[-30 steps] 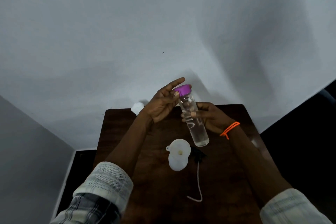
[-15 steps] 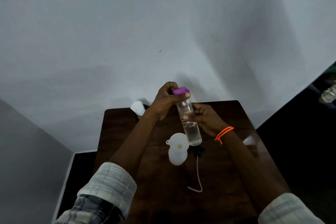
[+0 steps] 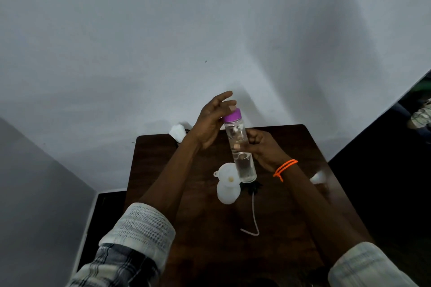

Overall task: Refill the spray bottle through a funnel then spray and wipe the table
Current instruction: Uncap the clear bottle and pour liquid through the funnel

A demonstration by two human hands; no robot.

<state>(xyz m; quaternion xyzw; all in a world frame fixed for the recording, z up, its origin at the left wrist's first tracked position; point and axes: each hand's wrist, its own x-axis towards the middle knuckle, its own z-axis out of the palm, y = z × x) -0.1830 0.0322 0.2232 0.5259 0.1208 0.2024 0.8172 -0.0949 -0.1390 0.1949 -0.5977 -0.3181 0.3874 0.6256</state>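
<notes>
Half a second earlier the left hand (image 3: 211,121) had been curled over the purple cap (image 3: 231,115); now its fingers were straightened and spread, with only a fingertip or two touching the top of the cap. The clear bottle (image 3: 240,147) sat much as before, held upright with a slight tilt above the dark wooden table (image 3: 291,205).

The right hand (image 3: 261,147) gripped the bottle around its middle — fingers and thumb wrapped about the clear wall. An orange bracelet (image 3: 285,167) circled that wrist.

The bottle held clear liquid in its lower part. Below it, on the table, stood the white spray bottle (image 3: 228,192) with a white funnel (image 3: 227,171) seated in its neck; whether it held anything could not be told. Just beside it lay the black spray head (image 3: 253,187), its thin white tube (image 3: 254,216) trailing toward the person. A white cloth (image 3: 177,132) lay at the table's far left corner.
</notes>
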